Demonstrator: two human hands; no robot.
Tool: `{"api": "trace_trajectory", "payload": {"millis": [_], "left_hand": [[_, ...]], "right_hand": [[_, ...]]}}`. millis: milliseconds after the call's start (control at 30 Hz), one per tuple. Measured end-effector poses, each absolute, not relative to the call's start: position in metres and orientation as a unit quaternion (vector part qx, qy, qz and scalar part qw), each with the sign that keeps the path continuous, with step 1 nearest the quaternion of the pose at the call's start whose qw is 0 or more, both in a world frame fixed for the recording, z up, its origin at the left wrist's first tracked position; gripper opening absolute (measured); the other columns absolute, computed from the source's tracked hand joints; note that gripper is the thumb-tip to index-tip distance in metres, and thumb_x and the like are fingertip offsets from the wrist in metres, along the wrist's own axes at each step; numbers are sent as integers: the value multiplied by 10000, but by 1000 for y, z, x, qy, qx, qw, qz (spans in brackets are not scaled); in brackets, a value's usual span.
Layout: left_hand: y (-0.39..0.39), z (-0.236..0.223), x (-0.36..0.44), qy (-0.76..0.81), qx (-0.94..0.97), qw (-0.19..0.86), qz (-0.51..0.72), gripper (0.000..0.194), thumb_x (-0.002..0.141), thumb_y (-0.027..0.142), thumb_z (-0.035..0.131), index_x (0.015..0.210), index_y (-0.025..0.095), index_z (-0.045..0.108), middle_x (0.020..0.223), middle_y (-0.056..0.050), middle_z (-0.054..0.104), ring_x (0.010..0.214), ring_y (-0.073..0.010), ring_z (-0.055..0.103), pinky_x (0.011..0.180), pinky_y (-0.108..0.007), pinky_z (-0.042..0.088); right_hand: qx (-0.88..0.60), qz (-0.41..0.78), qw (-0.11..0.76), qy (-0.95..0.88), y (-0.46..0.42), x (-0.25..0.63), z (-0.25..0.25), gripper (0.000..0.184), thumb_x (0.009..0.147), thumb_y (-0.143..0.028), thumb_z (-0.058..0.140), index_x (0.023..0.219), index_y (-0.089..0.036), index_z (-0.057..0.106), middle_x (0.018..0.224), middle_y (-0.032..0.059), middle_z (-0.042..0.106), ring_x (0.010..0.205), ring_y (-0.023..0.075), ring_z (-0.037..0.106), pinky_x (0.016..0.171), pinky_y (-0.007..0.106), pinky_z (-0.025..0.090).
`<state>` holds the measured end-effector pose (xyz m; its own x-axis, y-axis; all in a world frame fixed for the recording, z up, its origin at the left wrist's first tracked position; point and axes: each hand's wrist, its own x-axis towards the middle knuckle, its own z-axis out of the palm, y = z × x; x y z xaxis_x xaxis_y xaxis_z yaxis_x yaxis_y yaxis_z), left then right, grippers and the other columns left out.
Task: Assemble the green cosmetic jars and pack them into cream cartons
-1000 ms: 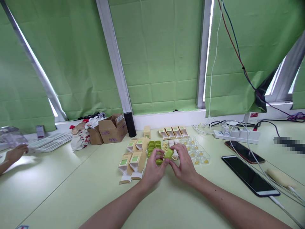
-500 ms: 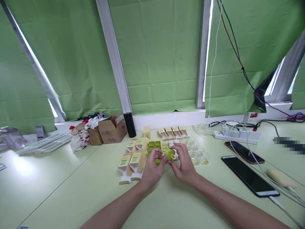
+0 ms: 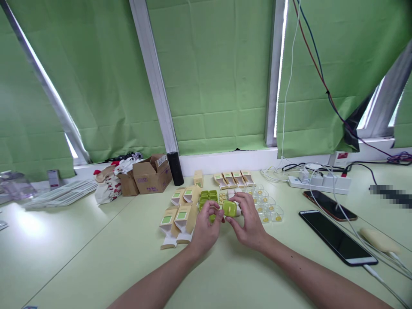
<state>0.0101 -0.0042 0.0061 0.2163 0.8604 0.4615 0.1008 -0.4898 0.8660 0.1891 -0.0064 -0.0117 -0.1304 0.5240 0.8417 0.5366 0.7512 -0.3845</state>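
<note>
The green case (image 3: 229,208) sits above the table (image 3: 128,257), pinched by the right hand (image 3: 249,225), the left hand's (image 3: 206,225) contact at its edge unclear; a loosened pinch could drop it, and its face now shows where a cream loop did half a second ago.

I can't make out the pale mark on the green piece (image 3: 229,209) between the hands; it's too small. The left hand (image 3: 207,225) hides part of the green blocks (image 3: 209,196) behind it, and the yellow bits (image 3: 222,197) just beyond are too tiny for me to identify. The right hand (image 3: 249,221) covers some of what lies behind it. Far to its right, pixelation blurs a dark object (image 3: 391,195). Both forearms (image 3: 161,270) run out of my view.
</note>
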Motion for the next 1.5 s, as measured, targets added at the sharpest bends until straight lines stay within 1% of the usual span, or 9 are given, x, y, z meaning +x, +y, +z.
{"api": "trace_trajectory", "payload": {"millis": [267, 500, 567, 700, 867, 1000, 1200, 1367, 1500], "left_hand": [[-6, 4, 9, 353, 700, 347, 515, 295, 1005, 500, 584, 1042, 215, 518, 860, -22, 633, 777, -174, 678, 619, -257, 540], [-5, 1, 7, 344, 726, 301, 513, 269, 1032, 434, 556, 1181, 212, 530, 831, -25, 678, 779, -184, 703, 633, -264, 548], [-4, 0, 6, 340, 731, 296, 512, 261, 1031, 415, 560, 1196, 213, 546, 875, -37, 690, 781, -181, 707, 651, -275, 562], [-2, -2, 6, 333, 738, 285, 512, 240, 1023, 372, 570, 1207, 217, 577, 1048, -78, 703, 795, -174, 714, 699, -305, 591], [-2, -1, 4, 332, 755, 245, 510, 209, 1012, 329, 580, 1182, 215, 616, 1058, -85, 702, 822, -180, 702, 761, -335, 599], [-2, 0, 2, 336, 766, 205, 508, 211, 993, 301, 594, 1185, 218, 628, 1049, -83, 714, 870, -199, 702, 758, -332, 591], [-2, 5, 2, 344, 776, 146, 508, 149, 978, 281, 600, 1098, 215, 660, 955, -61, 738, 876, -209, 702, 832, -354, 564], [-4, 9, 3, 354, 765, 153, 516, 107, 962, 287, 621, 1015, 213, 677, 900, -49, 738, 848, -210, 701, 808, -342, 554], [-5, 10, 4, 361, 751, 178, 524, 80, 941, 271, 629, 915, 209, 672, 809, -23, 712, 784, -193, 686, 760, -313, 542]], "right_hand": [[-346, -2, 561, -752, -7, 189, -11, 427, 914, -279, 656, 1314, -241, 514, 1295, 143, 523, 1261, 355, 495, 1013, 546, 500], [-333, 11, 560, -759, -8, 189, -9, 419, 913, -253, 652, 1309, -235, 515, 1284, 140, 533, 1244, 341, 499, 1017, 544, 493], [-330, 13, 561, -759, -8, 189, -9, 411, 915, -256, 651, 1306, -241, 524, 1280, 137, 544, 1240, 344, 506, 1018, 550, 495], [-321, 29, 561, -763, -9, 188, -8, 413, 920, -252, 654, 1312, -251, 525, 1248, 128, 590, 1215, 338, 528, 1009, 547, 507], [-319, 56, 562, -761, -9, 187, -8, 431, 911, -219, 655, 1318, -250, 517, 1208, 122, 623, 1171, 322, 553, 949, 511, 543], [-324, 47, 560, -761, -9, 188, -8, 432, 901, -221, 661, 1310, -252, 526, 1194, 120, 634, 1158, 323, 568, 930, 504, 555], [-322, 34, 553, -768, -9, 189, -8, 430, 909, -245, 664, 1320, -249, 537, 1182, 116, 660, 1128, 320, 594, 905, 492, 564], [-315, 41, 549, -773, -9, 189, -8, 422, 925, -251, 657, 1329, -256, 533, 1198, 113, 666, 1116, 320, 598, 912, 505, 553], [-305, 36, 546, -780, -8, 189, -9, 420, 932, -262, 656, 1334, -257, 533, 1200, 116, 672, 1101, 320, 600, 900, 507, 552]]}}
